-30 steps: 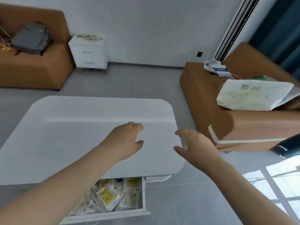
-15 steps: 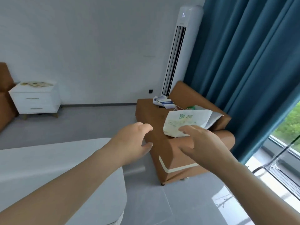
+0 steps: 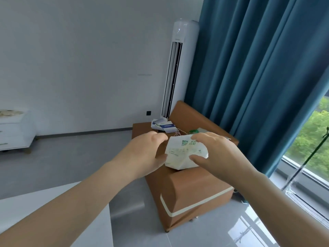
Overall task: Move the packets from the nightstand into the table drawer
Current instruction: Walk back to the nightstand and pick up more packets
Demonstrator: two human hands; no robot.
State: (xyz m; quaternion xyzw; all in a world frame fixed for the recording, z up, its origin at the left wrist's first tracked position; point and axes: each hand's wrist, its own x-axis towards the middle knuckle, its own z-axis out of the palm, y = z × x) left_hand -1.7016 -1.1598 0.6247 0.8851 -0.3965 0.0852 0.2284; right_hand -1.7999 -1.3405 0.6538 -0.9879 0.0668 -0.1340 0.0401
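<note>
The white nightstand (image 3: 16, 134) stands against the wall at the far left edge, with pale packets (image 3: 9, 113) lying on its top. Only a corner of the white table (image 3: 58, 216) shows at the bottom left; its drawer is out of view. My left hand (image 3: 147, 154) and my right hand (image 3: 219, 154) are raised in front of me, fingers apart and curled, holding nothing. Both hands overlap a white paper bag (image 3: 183, 154) that lies on the sofa behind them.
A brown sofa (image 3: 192, 193) stands right of centre with the bag and some boxes (image 3: 163, 125) on it. Behind it are a tall white air conditioner (image 3: 179, 68), blue curtains (image 3: 258, 77) and a window (image 3: 309, 139). Grey floor lies between table and nightstand.
The view has swung up and to the right, away from the table and its open drawer. The nightstand has slid to the left edge, and both empty hands have stayed raised.
</note>
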